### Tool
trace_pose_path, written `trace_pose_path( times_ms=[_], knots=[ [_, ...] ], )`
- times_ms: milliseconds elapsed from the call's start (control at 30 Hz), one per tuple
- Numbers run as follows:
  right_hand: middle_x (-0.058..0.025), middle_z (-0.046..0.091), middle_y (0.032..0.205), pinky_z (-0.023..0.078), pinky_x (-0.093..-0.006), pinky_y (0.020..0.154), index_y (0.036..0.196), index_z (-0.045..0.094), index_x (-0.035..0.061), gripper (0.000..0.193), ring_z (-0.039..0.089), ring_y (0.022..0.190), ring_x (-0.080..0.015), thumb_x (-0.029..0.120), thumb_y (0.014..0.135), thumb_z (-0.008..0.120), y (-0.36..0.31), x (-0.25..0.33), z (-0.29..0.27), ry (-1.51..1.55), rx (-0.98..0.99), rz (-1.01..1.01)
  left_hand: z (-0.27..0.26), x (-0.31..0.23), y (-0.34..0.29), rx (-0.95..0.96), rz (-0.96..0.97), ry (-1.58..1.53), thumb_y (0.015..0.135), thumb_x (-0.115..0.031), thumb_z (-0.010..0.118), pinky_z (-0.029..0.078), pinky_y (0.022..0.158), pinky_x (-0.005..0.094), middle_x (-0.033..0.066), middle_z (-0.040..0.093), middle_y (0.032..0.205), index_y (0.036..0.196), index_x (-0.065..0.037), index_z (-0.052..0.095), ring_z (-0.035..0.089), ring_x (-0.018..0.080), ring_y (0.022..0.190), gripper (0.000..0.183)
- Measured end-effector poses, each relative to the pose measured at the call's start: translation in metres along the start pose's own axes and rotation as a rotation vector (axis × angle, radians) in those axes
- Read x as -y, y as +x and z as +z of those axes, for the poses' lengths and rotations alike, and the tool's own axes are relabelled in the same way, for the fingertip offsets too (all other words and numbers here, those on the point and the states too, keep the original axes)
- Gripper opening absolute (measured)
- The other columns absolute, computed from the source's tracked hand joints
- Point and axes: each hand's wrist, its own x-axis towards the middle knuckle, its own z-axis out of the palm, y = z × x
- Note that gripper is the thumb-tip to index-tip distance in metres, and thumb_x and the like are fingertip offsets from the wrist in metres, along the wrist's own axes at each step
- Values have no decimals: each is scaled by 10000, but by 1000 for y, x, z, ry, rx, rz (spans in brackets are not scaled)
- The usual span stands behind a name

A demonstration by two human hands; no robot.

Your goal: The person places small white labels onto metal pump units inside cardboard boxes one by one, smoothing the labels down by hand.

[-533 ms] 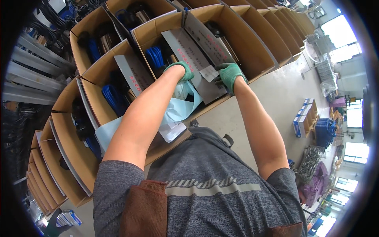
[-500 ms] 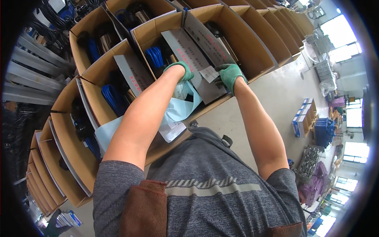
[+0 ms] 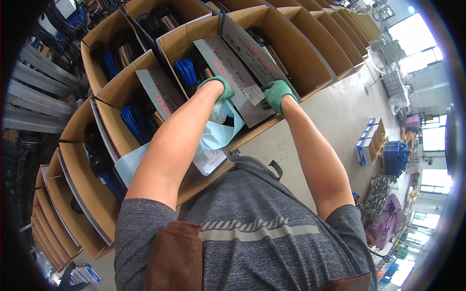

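Note:
My left hand (image 3: 221,88), in a green glove, is closed at the upper end of a light blue paper strip (image 3: 221,135); its fingertips are hidden. Below that hand a pale, rounded thing (image 3: 218,113) shows inside the strip's loop. The strip trails left under my forearm. My right hand (image 3: 278,96), gloved in green with dark fingertips, pinches the edge of a white label (image 3: 253,93) against a grey carton flap (image 3: 233,72) with red print. Under the flaps, the open carton (image 3: 190,35) holds a coiled blue cable (image 3: 185,71).
Open cartons (image 3: 296,53) stand in rows to the left, ahead and right, several holding dark pumps with blue cables. White papers (image 3: 209,162) lie on the near carton. Grey rails (image 3: 43,87) run along the far left. Small blue-and-white boxes (image 3: 370,140) stand on the floor at right.
The view has shifted slightly, so the cartons appear a little further left. My right hand and the label have come slightly nearer along the flap. The left hand stays at the strip.

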Motion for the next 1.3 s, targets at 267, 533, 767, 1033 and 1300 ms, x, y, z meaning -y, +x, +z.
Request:
trace_pose_path(
  times_ms=[267,533,767,1033,1300],
  knots=[
    [-183,762,1112,597,-420,883,1066,807,59,242,740,1029,-374,124,837,758,21,-7,8,-819,-34,-222,5,5,5,-91,53,15,953,-281,518,507,1005,447,198,696,1297,1278,-74,720,664,351,1154,436],
    [-248,723,1198,595,-457,952,1138,792,58,250,715,1123,-406,91,950,631,-29,26,15,-1031,-55,-94,-3,-4,-13,-41,10,-56,954,-324,514,469,1068,444,152,639,1430,1392,-131,662,611,341,1269,500],
    [-221,747,1118,581,-435,914,1112,781,44,319,716,1060,-397,-28,837,637,-23,39,2,-789,-12,-550,-9,-13,-34,-44,-1,-90,945,-301,534,475,1044,445,163,656,1397,1355,-98,677,618,350,1238,479],
    [-193,749,1126,567,-428,867,1165,760,41,328,700,1005,-388,86,881,602,4,68,11,-1181,523,-293,-16,-18,-50,-84,-20,-105,918,-353,604,493,1025,420,202,687,1321,1285,-88,727,649,351,1183,470],
    [-149,750,1058,560,-358,873,1261,690,36,309,714,936,-229,160,992,602,-45,51,-28,79,63,-654,-73,-24,-125,-573,70,-335,910,-349,749,539,835,378,122,770,899,961,-11,812,685,197,824,347]
  ],
)
